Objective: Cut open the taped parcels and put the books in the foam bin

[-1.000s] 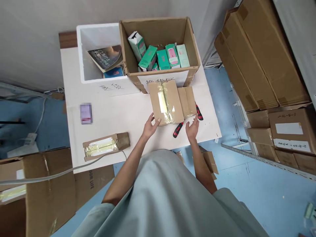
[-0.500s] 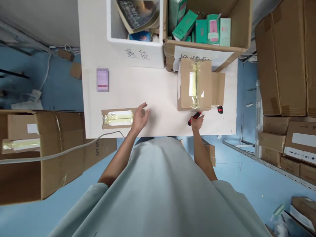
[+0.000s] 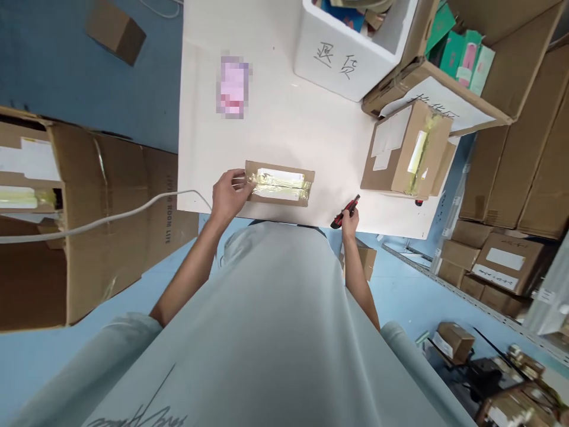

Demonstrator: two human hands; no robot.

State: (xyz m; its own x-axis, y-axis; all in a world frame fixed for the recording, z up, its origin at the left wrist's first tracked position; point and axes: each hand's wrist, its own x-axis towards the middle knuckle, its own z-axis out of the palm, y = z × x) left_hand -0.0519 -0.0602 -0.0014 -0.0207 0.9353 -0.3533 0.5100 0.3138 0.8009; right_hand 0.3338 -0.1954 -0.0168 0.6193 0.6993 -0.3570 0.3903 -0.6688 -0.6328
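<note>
A small flat cardboard box [image 3: 278, 204] lies near the table's front edge, with shiny yellowish tape and a white label on its top. My left hand [image 3: 229, 194] is closed on the left end of this box, thumb on top and fingers at its far corner. My right hand [image 3: 351, 223] grips a red and black utility knife [image 3: 342, 216] just above the front edge of the table, its tip pointing away from me and to the right. A gap separates the knife from the small box.
On the white table [image 3: 275, 133] stand a taped carton [image 3: 402, 148], a white foam bin [image 3: 338, 68] and an open carton [image 3: 511, 71] holding green boxes. A blurred purple item [image 3: 233, 86] lies at left. A grey cable [image 3: 133, 214] crosses an open cardboard box [image 3: 89, 237].
My left hand has gone from the small box's right end to its left end. The box sits further right on the table. My right hand keeps the knife; the view has turned.
</note>
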